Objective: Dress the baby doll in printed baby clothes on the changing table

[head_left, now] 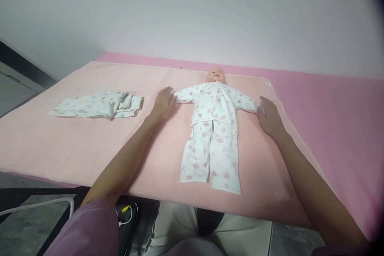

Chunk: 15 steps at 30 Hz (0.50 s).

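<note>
A baby doll (216, 75) lies face up, its head toward the wall, dressed in a white long-sleeved top (214, 102) and white trousers (223, 156) with small pink prints. Both sleeves are spread out sideways. My left hand (165, 103) is at the cuff of the sleeve on the left, fingers stretched out and holding nothing. At the other cuff, my right hand (268, 116) has its thumb and fingers at the sleeve end; the cuff appears to be between them.
Folded white clothes (96, 105) with green prints lie on the left of the light pink cloth (159, 168). Under it is a darker pink cover (324, 108). A wall (192, 16) rises behind. A black bag (129, 224) with a white cable hangs below the front edge.
</note>
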Each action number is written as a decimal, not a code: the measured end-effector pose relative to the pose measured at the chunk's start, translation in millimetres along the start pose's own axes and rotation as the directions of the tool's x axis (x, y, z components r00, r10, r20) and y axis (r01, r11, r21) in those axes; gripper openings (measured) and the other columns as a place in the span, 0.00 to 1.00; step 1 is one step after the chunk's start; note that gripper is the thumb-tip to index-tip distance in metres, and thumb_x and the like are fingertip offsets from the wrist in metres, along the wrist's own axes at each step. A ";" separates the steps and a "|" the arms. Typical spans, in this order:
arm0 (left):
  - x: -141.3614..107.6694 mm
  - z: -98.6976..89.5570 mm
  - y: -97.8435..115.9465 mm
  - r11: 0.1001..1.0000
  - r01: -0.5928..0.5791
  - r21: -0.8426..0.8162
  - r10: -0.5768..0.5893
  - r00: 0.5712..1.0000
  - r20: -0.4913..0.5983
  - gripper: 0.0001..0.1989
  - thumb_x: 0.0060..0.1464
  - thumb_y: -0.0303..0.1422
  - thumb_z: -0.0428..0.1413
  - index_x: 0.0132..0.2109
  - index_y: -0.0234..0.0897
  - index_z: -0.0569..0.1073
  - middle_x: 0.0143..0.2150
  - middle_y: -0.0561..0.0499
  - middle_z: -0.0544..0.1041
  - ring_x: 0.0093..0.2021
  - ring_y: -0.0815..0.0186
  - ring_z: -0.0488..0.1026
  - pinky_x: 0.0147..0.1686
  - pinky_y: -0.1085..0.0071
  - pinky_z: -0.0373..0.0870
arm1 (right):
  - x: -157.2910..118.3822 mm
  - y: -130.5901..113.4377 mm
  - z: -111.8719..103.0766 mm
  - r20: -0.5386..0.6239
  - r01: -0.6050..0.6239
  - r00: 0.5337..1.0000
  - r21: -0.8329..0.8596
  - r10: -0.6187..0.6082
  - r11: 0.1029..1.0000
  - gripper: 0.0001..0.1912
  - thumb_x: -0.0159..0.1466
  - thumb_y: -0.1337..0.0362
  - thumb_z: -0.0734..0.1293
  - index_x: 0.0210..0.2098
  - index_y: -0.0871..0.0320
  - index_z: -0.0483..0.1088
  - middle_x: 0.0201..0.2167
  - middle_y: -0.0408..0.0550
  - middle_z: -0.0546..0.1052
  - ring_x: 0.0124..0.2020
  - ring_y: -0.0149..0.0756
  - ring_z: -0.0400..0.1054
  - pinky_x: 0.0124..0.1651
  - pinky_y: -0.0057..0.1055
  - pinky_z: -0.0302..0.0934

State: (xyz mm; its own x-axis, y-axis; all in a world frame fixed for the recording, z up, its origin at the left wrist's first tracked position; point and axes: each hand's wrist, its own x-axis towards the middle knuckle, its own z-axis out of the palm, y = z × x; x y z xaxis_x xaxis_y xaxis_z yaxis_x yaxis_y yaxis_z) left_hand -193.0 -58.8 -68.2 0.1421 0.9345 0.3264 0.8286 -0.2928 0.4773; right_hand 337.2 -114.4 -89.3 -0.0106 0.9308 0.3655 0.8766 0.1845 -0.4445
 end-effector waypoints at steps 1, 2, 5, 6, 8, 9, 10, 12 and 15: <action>-1.1 4.0 0.8 1.000 -0.005 0.012 0.004 0.996 0.086 0.38 0.77 0.53 0.42 0.81 0.34 0.58 0.84 0.33 0.57 0.85 0.44 0.52 0.83 0.45 0.47 | -0.2 0.3 2.5 0.082 -0.011 0.997 0.005 0.011 1.000 0.40 0.81 0.41 0.52 0.84 0.54 0.52 0.83 0.58 0.59 0.83 0.58 0.55 0.84 0.62 0.51; -2.0 7.5 0.9 1.000 0.001 0.025 -0.005 0.988 0.153 0.42 0.77 0.56 0.41 0.83 0.32 0.55 0.86 0.33 0.54 0.86 0.43 0.49 0.84 0.45 0.44 | -0.1 2.0 4.8 0.147 -0.027 0.989 0.004 0.026 1.000 0.42 0.81 0.40 0.52 0.86 0.54 0.49 0.84 0.58 0.58 0.84 0.59 0.54 0.84 0.63 0.50; -4.1 12.9 0.0 0.998 0.030 0.054 -0.041 0.975 0.219 0.47 0.75 0.61 0.40 0.86 0.34 0.49 0.88 0.35 0.48 0.88 0.43 0.42 0.85 0.41 0.38 | 0.7 9.3 9.3 0.237 -0.057 0.970 -0.029 0.062 0.998 0.45 0.80 0.38 0.51 0.87 0.54 0.44 0.86 0.55 0.54 0.86 0.61 0.49 0.86 0.66 0.45; -4.6 13.3 -0.1 0.998 0.032 0.062 -0.045 0.975 0.219 0.47 0.75 0.61 0.40 0.86 0.35 0.48 0.88 0.36 0.47 0.89 0.43 0.41 0.85 0.40 0.37 | 0.7 10.8 9.7 0.246 -0.054 0.967 -0.046 0.064 0.997 0.45 0.80 0.37 0.51 0.87 0.53 0.44 0.86 0.53 0.53 0.86 0.60 0.48 0.87 0.65 0.44; -5.4 13.0 0.4 0.996 0.039 0.077 -0.055 0.977 0.205 0.48 0.75 0.62 0.40 0.86 0.36 0.47 0.88 0.36 0.47 0.89 0.42 0.41 0.84 0.37 0.38 | 0.0 11.2 9.3 0.256 -0.038 0.965 -0.076 0.056 0.996 0.46 0.79 0.36 0.52 0.88 0.52 0.44 0.87 0.51 0.50 0.87 0.60 0.45 0.87 0.64 0.43; -5.7 12.8 1.0 0.995 0.047 0.086 -0.062 0.982 0.180 0.48 0.74 0.63 0.41 0.86 0.36 0.47 0.88 0.35 0.48 0.88 0.40 0.42 0.83 0.35 0.40 | -0.6 10.2 8.6 0.250 -0.025 0.967 -0.084 0.046 0.996 0.47 0.79 0.36 0.53 0.88 0.52 0.44 0.87 0.51 0.50 0.87 0.61 0.46 0.87 0.64 0.44; -5.8 12.8 1.7 0.994 0.050 0.098 -0.064 0.988 0.138 0.49 0.73 0.64 0.43 0.86 0.37 0.48 0.88 0.34 0.49 0.88 0.39 0.43 0.83 0.34 0.42 | -1.1 8.8 7.8 0.236 -0.010 0.971 -0.088 0.031 0.996 0.48 0.78 0.35 0.55 0.88 0.53 0.44 0.87 0.53 0.51 0.86 0.63 0.47 0.86 0.65 0.46; -4.9 13.8 3.7 0.992 0.013 0.123 -0.018 0.999 0.037 0.49 0.72 0.64 0.47 0.85 0.37 0.52 0.87 0.33 0.52 0.87 0.37 0.46 0.82 0.33 0.45 | -1.6 5.7 6.2 0.184 0.030 0.983 -0.090 -0.013 0.995 0.50 0.77 0.34 0.58 0.87 0.55 0.45 0.86 0.56 0.53 0.85 0.65 0.49 0.85 0.66 0.49; 1.5 19.1 9.9 0.974 -0.165 0.157 0.177 0.982 -0.062 0.42 0.73 0.59 0.52 0.83 0.41 0.59 0.86 0.37 0.57 0.86 0.41 0.53 0.83 0.39 0.46 | -0.1 2.4 4.9 0.094 0.125 0.989 -0.104 -0.115 0.987 0.47 0.77 0.35 0.60 0.86 0.52 0.50 0.84 0.57 0.57 0.83 0.65 0.54 0.82 0.66 0.55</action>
State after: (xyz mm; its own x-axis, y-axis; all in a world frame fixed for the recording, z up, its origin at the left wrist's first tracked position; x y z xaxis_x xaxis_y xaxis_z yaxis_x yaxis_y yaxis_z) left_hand -174.3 -56.5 -78.6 0.2524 0.8536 0.4557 0.8682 -0.4076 0.2828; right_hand 336.9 -112.6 -94.4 -0.1567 0.9289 0.3354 0.9136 0.2653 -0.3080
